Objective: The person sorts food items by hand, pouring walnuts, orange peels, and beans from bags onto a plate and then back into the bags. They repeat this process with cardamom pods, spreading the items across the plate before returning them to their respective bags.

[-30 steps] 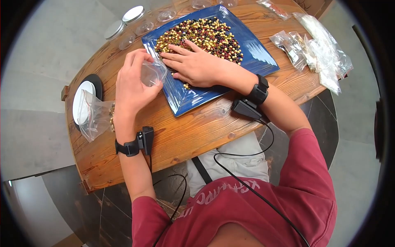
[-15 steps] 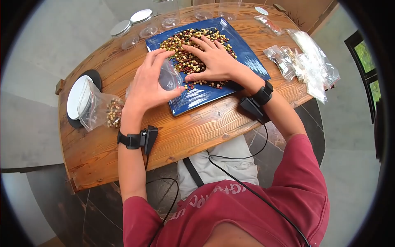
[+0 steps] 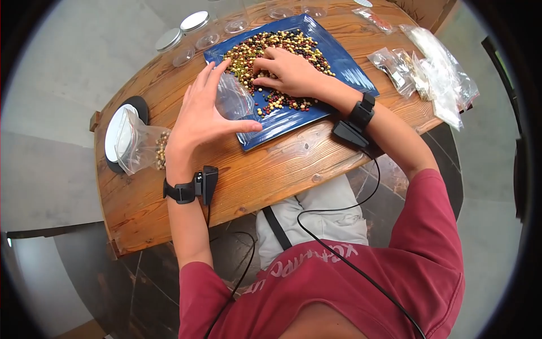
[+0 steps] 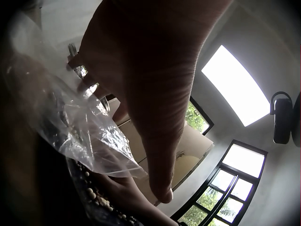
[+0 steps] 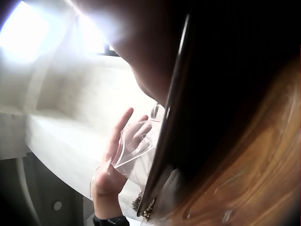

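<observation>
Many small round beads in cream, red, green and black cover the middle of a square blue plate. My right hand is down among them, its fingers curled into the beads; its fingertips and whatever lies under the palm are hidden. At the plate's left edge, my left hand is spread, thumb out and fingers straight. A clear plastic bag stands against those fingers, its mouth toward the right hand. The left wrist view shows the bag beside the palm, with the thumb apart from it.
Left of the left forearm lies another clear bag with beads in it, by a white disc on a dark round base. Jars with silver lids line the far edge. Several plastic packets lie at the right of the wooden table.
My right hand slid up over the beads with fingers spread, and those fingers have now curled into them. My left hand has moved slightly right and opened wider beside the bag.
</observation>
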The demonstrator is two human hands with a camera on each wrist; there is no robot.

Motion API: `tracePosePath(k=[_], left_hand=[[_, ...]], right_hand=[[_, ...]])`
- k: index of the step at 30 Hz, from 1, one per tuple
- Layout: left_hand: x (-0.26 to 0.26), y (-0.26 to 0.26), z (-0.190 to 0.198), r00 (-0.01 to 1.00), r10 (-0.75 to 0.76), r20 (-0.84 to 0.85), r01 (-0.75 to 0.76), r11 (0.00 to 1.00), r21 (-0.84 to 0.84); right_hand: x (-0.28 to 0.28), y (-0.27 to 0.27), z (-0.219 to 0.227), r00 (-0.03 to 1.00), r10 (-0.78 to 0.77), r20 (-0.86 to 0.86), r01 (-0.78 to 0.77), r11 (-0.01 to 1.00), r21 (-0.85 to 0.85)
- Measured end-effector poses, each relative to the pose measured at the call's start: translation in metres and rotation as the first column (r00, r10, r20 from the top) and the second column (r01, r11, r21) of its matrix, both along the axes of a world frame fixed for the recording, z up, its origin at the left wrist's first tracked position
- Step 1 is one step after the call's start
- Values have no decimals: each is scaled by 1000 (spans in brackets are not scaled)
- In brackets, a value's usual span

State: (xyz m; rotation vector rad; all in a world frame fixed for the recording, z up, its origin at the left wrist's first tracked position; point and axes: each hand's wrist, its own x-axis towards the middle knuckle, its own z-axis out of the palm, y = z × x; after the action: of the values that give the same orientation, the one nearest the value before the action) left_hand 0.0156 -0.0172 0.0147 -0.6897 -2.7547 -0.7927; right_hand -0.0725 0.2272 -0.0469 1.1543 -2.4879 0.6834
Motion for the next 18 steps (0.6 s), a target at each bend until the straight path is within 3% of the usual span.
tracePosePath(k=[3,6,9,12,15,18], left_hand=[[-4,-4,-2,997,-12,83,12,1000,-10],[-16,0,10,979,115,168,-157,952,264],[-27,2,15,960,157,230,-199,965,173],[-45,-4,14,918,54,393,-144,968,203],[-51,-3,5,953,2,304,-118,924,363],[-39,5,9,993,94,74,-111,957,267]], right_hand=[[-6,-4,-7,999,-1,-54,1,1000,-8],[-10,-3,-8,998,-7,-57,8,1000,16],[-9,0,-8,999,3,-42,-1,999,40],[-11,1,-7,999,24,-49,-22,999,39],[-11,2,-4,999,11,-35,-8,997,75],[-11,3,-6,998,14,-65,-10,998,55]])
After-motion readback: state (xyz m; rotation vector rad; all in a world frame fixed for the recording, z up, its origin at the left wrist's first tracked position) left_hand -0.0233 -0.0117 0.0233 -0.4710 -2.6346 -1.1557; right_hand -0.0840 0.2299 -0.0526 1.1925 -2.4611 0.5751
